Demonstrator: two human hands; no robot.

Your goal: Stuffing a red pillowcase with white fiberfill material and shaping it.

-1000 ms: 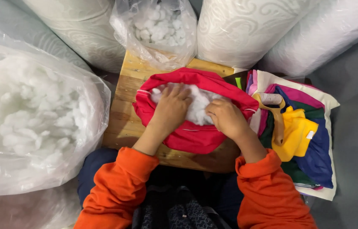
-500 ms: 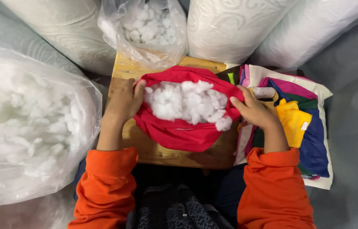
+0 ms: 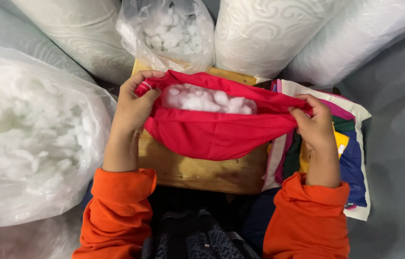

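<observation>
The red fabric cover (image 3: 214,134) hangs stretched between the two hands, its long axis running side to side across the person's front, so each hand has one end of it and neither is nearer than the other. Its open mouth faces up and away from the body, and white stuffing (image 3: 207,100) shows in the gap between the two edges, roughly midway between the hands. The left hand (image 3: 133,108) is closed on the left end of the opening, thumb and fingers pinching the rim; the right hand (image 3: 315,124) is closed on the right end in the same way, though its fingertips seem tucked under a fold and the exact grip is hard to read. Beneath the cover, between the forearms, lies a wooden board (image 3: 202,172). Beyond the left hand sits a large clear bag of stuffing (image 3: 34,139); under the right hand lies a pile of coloured fabrics (image 3: 351,163); ahead of both hands stands a smaller clear bag (image 3: 169,33).
</observation>
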